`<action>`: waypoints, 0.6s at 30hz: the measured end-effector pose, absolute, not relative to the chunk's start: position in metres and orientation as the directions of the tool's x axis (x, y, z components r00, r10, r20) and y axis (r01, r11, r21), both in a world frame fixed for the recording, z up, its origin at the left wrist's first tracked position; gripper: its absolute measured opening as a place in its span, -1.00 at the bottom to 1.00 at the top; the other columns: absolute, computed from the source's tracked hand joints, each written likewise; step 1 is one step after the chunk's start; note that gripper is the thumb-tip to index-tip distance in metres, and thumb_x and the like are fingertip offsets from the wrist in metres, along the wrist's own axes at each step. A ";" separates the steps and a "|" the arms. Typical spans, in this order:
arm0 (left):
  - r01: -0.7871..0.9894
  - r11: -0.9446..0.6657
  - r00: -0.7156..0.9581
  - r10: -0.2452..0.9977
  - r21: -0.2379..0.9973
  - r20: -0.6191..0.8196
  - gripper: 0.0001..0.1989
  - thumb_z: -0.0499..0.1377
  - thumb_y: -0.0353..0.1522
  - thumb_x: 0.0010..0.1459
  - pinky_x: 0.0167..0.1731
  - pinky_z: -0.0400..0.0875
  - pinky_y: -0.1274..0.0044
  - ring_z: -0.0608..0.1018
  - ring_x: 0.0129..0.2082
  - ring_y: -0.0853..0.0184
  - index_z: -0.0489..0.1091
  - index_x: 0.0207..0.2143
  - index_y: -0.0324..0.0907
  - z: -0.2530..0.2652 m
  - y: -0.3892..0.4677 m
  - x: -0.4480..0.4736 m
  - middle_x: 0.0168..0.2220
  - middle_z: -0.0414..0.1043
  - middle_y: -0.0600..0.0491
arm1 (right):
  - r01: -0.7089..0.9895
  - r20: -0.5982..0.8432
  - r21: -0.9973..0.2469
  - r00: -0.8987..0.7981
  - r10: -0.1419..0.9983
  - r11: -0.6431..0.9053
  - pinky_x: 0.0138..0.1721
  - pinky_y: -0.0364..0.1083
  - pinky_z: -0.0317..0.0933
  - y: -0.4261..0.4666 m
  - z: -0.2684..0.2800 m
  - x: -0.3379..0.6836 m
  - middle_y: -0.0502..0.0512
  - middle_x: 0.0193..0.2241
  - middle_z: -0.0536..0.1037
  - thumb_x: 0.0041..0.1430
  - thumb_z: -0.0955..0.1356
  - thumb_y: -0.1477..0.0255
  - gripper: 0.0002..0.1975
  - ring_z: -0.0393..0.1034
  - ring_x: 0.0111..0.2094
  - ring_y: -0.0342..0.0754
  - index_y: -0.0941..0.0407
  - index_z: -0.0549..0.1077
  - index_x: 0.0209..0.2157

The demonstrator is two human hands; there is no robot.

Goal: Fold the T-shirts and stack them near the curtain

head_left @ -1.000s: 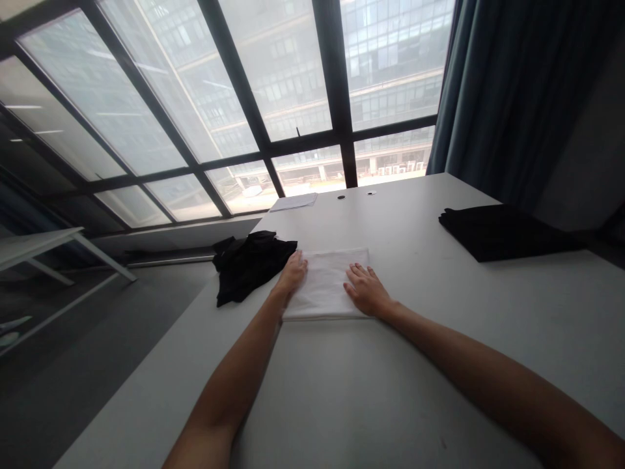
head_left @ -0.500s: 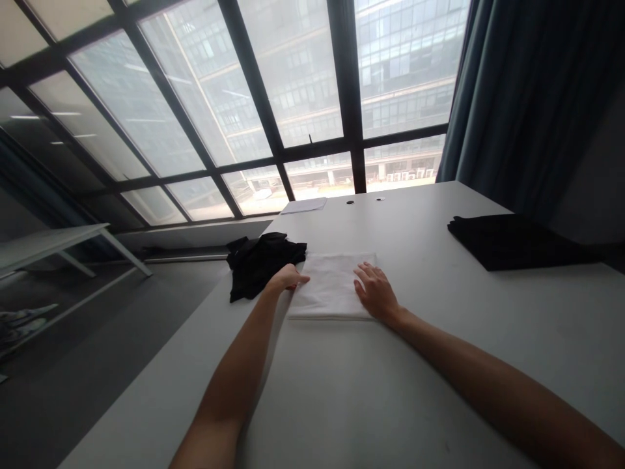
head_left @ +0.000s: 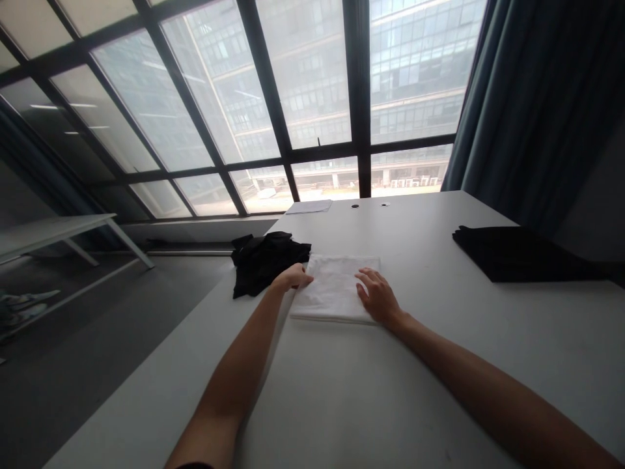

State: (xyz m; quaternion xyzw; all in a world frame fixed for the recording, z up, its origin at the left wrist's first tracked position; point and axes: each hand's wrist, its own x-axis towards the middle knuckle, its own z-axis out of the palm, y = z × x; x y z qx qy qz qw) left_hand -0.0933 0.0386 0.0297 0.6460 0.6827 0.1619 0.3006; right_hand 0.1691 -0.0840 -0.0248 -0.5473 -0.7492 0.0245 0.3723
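A white folded cloth [head_left: 334,293], flat and roughly square, lies on the white table [head_left: 342,391]. My left hand [head_left: 293,278] grips its left edge, thumb on top and the other fingers mostly hidden under or behind it. On the right side of the cloth rests my right hand [head_left: 378,296], fingers apart and slightly bent, holding nothing. Just beyond my left hand sits a crumpled black garment [head_left: 266,259], close to the cloth's left edge.
A folded black cloth [head_left: 532,254] lies at the table's right. White paper [head_left: 310,207] lies at the far end, near two round cable holes. Windows and a dark curtain [head_left: 522,117] stand behind. Another white table [head_left: 63,231] is on the left, across the floor.
The camera view has tilted and shifted slightly. My left hand stays at the cloth's left edge; the fingers of my right hand are a little more bent. The cloth looks almost unchanged.
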 end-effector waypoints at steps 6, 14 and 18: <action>0.780 -0.013 0.077 0.994 0.626 -0.075 -0.27 0.41 -0.42 -0.02 -0.37 0.49 0.56 0.61 -0.31 0.27 0.30 0.22 -0.24 0.038 0.030 -0.088 -0.20 0.55 -0.04 | 0.745 0.510 -0.494 -0.168 0.843 0.448 0.29 0.10 0.12 -0.078 -0.021 0.171 0.23 0.14 0.50 0.32 0.25 0.47 -0.68 0.23 0.26 0.06 0.13 0.57 -0.02; 0.759 -0.341 0.311 0.938 0.554 0.152 -0.38 0.32 -0.50 0.02 0.28 0.22 0.36 0.42 0.23 0.07 0.43 0.19 -0.23 0.057 0.018 -0.058 0.16 0.45 -0.13 | 0.186 0.092 -0.978 -0.047 0.995 0.100 -0.07 0.06 0.46 -0.044 0.005 0.145 0.22 -0.08 0.63 0.26 0.26 0.47 -0.68 0.54 -0.07 0.06 0.14 0.58 -0.06; 0.667 -0.526 0.491 0.843 0.528 0.219 -0.27 0.28 -0.47 0.07 0.25 0.27 0.37 0.46 0.19 0.10 0.28 0.33 -0.17 0.053 -0.002 -0.036 0.21 0.42 -0.08 | 0.096 0.003 -0.995 -0.021 1.000 0.005 -0.39 -0.09 0.49 -0.031 0.009 0.122 0.11 -0.29 0.63 0.32 0.25 0.36 -0.71 0.57 -0.34 -0.05 0.12 0.53 -0.07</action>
